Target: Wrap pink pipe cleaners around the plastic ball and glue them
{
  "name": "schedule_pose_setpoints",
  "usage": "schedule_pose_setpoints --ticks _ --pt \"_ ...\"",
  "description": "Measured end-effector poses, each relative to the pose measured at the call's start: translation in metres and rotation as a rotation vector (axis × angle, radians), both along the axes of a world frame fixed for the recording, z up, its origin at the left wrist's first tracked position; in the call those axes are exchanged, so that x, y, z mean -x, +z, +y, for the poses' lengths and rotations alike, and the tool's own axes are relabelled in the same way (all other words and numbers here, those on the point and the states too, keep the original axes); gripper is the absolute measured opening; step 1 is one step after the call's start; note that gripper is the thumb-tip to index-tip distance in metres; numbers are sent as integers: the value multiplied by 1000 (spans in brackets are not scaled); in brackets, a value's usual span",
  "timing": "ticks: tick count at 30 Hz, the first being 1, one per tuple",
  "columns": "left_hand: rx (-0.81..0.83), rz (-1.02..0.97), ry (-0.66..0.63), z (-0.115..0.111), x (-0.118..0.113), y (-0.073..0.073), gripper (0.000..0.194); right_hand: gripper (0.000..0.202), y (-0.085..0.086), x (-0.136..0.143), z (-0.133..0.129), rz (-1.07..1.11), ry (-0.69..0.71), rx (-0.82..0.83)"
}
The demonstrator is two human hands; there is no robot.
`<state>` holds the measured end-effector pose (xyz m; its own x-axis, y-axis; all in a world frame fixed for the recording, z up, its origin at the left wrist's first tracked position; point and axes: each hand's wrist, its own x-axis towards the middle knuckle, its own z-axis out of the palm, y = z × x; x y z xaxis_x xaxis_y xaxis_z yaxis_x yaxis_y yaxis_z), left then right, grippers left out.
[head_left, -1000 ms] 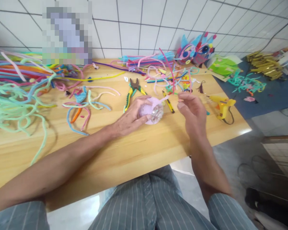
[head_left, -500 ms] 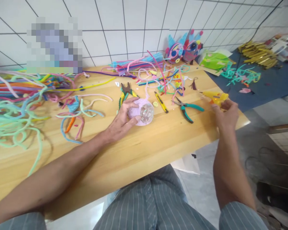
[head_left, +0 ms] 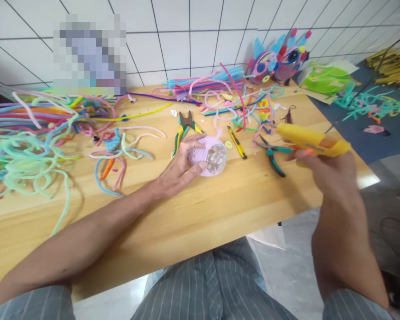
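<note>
My left hand (head_left: 183, 164) is closed round a clear plastic bottle (head_left: 216, 159) lying on its side, its end facing me. Lilac pipe cleaner (head_left: 197, 153) is wound round its body, and a loose tail runs off behind it. In my right hand (head_left: 335, 178) is a yellow hot glue gun (head_left: 315, 140), lifted above the table's right end with its nozzle pointing left. Teal-handled long-nose pliers (head_left: 273, 155) lie just left of it, partly under my fingers. Between the hands rests a yellow utility knife (head_left: 237, 143), with a small pale button (head_left: 228, 145) beside it.
Yellow-and-green pliers (head_left: 186, 126) lie behind my left hand. Tangled pipe cleaners (head_left: 30, 151) cover the table's left side, and a bundle (head_left: 206, 84) lies along the wall. Two decorated figures (head_left: 263, 64) stand at the back right. A blue surface (head_left: 356, 129) adjoins the right end.
My right hand has raised the glue gun off the table's right end and brought it nearer. The left hand still holds the wrapped bottle. The whole view has shifted slightly.
</note>
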<state>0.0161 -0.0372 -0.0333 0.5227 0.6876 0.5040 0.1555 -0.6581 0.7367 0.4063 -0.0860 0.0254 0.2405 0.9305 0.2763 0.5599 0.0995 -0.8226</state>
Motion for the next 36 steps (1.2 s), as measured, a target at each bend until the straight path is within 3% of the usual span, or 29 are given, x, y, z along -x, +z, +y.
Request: schedule_pose_setpoints --ticks 3,5,7,14,20,25,36 --pt "13 1 7 -1 0 0 41 14 13 50 -23 -259 353 -68" --pt "6 21 6 -1 1 1 40 7 20 74 -29 -347 491 -141" --pt "1 39 5 -1 2 3 40 10 24 89 -28 -382 543 -187" --pt "-16 35 -5 -1 2 3 43 13 21 100 -16 -425 489 -165" --pt "-14 52 0 -1 3 3 43 16 20 104 -18 -430 545 -130" --pt "-12 40 -2 0 2 3 43 24 17 102 -19 -474 483 -164" --pt "-4 25 -16 2 2 1 43 22 12 102 -19 -510 446 -217"
